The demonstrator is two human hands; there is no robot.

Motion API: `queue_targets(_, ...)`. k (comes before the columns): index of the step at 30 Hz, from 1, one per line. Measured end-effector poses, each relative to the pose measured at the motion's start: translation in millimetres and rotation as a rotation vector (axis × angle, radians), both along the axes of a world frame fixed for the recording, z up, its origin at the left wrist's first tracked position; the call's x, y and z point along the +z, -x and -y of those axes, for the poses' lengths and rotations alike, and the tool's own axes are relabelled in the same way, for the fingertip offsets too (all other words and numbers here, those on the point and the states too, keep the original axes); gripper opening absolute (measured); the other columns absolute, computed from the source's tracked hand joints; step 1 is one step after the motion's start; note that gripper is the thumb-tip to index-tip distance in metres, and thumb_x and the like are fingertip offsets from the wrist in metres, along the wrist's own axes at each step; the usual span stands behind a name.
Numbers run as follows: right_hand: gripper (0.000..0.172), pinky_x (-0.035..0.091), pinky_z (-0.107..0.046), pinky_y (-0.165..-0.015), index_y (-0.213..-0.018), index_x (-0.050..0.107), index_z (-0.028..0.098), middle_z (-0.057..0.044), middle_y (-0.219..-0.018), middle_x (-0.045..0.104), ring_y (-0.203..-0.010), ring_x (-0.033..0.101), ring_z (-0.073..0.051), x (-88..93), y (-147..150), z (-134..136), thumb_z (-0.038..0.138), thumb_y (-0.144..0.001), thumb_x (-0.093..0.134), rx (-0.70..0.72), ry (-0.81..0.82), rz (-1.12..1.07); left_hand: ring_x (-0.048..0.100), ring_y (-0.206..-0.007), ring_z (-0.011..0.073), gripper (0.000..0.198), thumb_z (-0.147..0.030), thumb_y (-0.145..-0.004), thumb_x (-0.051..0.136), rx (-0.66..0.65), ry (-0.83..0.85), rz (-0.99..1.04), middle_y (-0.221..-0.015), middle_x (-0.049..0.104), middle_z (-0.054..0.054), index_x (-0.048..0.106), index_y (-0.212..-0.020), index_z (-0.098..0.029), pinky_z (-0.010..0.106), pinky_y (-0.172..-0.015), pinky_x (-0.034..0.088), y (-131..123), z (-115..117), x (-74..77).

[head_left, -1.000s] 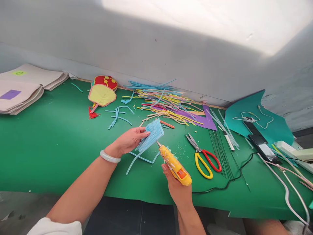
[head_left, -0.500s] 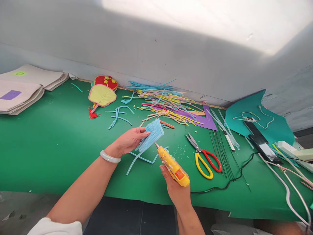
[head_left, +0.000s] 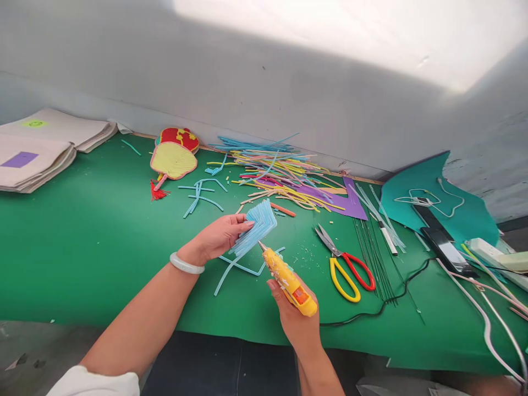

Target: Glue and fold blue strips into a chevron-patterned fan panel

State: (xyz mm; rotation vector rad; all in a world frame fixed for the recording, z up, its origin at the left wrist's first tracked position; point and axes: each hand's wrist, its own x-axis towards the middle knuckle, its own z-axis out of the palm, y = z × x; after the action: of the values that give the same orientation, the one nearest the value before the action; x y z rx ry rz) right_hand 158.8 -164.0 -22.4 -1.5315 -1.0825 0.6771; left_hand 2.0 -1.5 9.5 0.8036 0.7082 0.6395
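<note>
Near the middle of the frame, above the green table (head_left: 82,247), the left hand (head_left: 218,236) pinches a blue panel (head_left: 256,223) of woven straws between thumb and fingers, holding it tilted with its chevron face up. Just below and right of it, the right hand (head_left: 295,316) is wrapped round a yellow glue gun (head_left: 289,280). The gun's nozzle touches or nearly touches the panel's lower edge; I cannot tell which. The step looks like gluing that edge. To do it well, I judge, only the nozzle tip should meet the edge, the bead should be thin, and the left fingertips should sit well up the panel, clear of the hot spot. Loose blue strips (head_left: 239,268) lie on the table under the panel. Scissors (head_left: 346,264) lie right of the gun, and a straw pile (head_left: 280,176) sits toward the upper middle, both apart from the hands.
</note>
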Motion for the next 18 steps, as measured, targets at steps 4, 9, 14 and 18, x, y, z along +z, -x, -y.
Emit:
queue_targets(4, 0.036, 0.046, -0.027, -0.053, -0.091, 0.072, 0.018, -0.003, -0.074, 0.066, -0.059, 0.054, -0.014, -0.3, 1.1, 0.2, 0.053, -0.084, 0.069, 0.013, -0.003, -0.006, 0.064, -0.067, 0.0097, 0.024, -0.025, -0.076, 0.083, 0.003, 0.001, 0.003, -0.086, 0.071, 0.003, 0.070, -0.093, -0.015, 0.020, -0.064, 0.052, 0.4, 0.0, 0.2)
queue_targets(9, 0.037, 0.046, -0.027, -0.054, -0.093, 0.071, 0.018, -0.004, -0.076, 0.066, -0.061, 0.053, -0.014, -0.9, 1.2, 0.7, 0.054, -0.085, 0.067, 0.019, -0.001, 0.010, 0.064, -0.066, 0.0096, 0.021, -0.024, -0.078, 0.081, -0.002, -0.004, 0.006, -0.084, 0.071, 0.003, 0.070, -0.092, -0.014, 0.020, -0.063, 0.052, 1.0, -0.6, -0.6)
queue_targets(14, 0.035, 0.045, -0.027, -0.054, -0.090, 0.071, 0.019, -0.003, -0.075, 0.065, -0.060, 0.052, -0.014, -2.1, 0.6, 1.7, 0.054, -0.085, 0.067, 0.030, 0.008, 0.030, 0.064, -0.066, 0.0093, 0.022, -0.024, -0.078, 0.081, -0.004, -0.009, 0.010, -0.083, 0.071, 0.003, 0.070, -0.094, -0.014, 0.019, -0.063, 0.052, 1.1, -1.4, -1.5)
queue_targets(18, 0.034, 0.044, -0.027, -0.055, -0.086, 0.070, 0.019, -0.002, -0.073, 0.063, -0.060, 0.051, -0.014, -4.3, 0.4, 2.1, 0.053, -0.086, 0.067, 0.038, 0.010, 0.044, 0.064, -0.066, 0.0089, 0.022, -0.024, -0.077, 0.082, 0.001, -0.007, 0.010, -0.083, 0.071, 0.002, 0.069, -0.093, -0.014, 0.019, -0.062, 0.052, 1.0, -1.0, -1.4)
